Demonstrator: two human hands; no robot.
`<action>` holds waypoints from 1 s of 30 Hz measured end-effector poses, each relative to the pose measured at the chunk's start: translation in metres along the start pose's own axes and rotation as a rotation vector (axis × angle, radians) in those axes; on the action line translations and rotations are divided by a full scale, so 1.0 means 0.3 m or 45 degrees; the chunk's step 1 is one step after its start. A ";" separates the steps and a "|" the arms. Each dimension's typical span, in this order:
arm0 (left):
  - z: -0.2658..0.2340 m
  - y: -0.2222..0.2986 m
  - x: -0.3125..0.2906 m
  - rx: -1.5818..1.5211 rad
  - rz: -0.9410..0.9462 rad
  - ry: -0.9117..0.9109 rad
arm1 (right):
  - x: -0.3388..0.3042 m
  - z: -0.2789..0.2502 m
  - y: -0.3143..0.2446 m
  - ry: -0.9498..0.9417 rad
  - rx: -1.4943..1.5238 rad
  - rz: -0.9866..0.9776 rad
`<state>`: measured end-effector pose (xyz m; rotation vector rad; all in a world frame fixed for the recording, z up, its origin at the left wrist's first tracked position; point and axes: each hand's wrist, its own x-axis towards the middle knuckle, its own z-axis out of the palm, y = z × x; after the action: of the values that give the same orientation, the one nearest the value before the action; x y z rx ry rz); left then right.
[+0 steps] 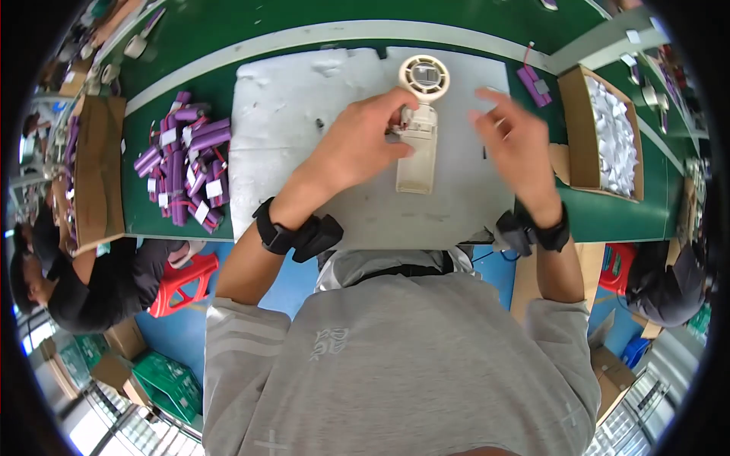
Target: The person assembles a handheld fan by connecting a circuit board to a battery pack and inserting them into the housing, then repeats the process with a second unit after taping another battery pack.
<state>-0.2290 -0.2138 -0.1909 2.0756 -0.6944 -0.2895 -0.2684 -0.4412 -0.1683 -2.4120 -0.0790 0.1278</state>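
Observation:
A cream plastic handheld fan housing [416, 163] lies on the pale foam mat [277, 106], its round slotted head [424, 78] pointing away from me. My left hand [369, 137] is closed on the left side of its neck, thumb and fingers pinching there. Small parts by the fingertips are too tiny to make out. Off to the right, my right hand [517, 140] hovers over the mat's edge, apart from the fan, fingers spread and slightly blurred. I see nothing held in it.
Purple battery packs [186, 159] are heaped left of the mat. One more purple pack [534, 86] lies at the far right, near a cardboard box [585, 129] of white pieces. Another carton [100, 167] stands at the left edge. People sit on both sides.

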 end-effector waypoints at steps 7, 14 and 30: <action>-0.017 -0.051 0.059 -0.209 -0.184 -0.202 | 0.171 -0.129 0.340 0.828 -0.849 -0.193; 0.015 -0.076 0.035 -0.353 0.161 0.073 | 0.182 -0.168 0.262 0.568 -0.572 0.072; 0.005 -0.078 0.029 -0.199 0.373 0.135 | 0.059 0.149 -0.036 0.208 0.127 -0.476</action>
<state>-0.2139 -0.2097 -0.2106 1.7993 -0.8699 -0.0653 -0.2561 -0.4021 -0.1958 -2.2553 -0.4340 -0.2314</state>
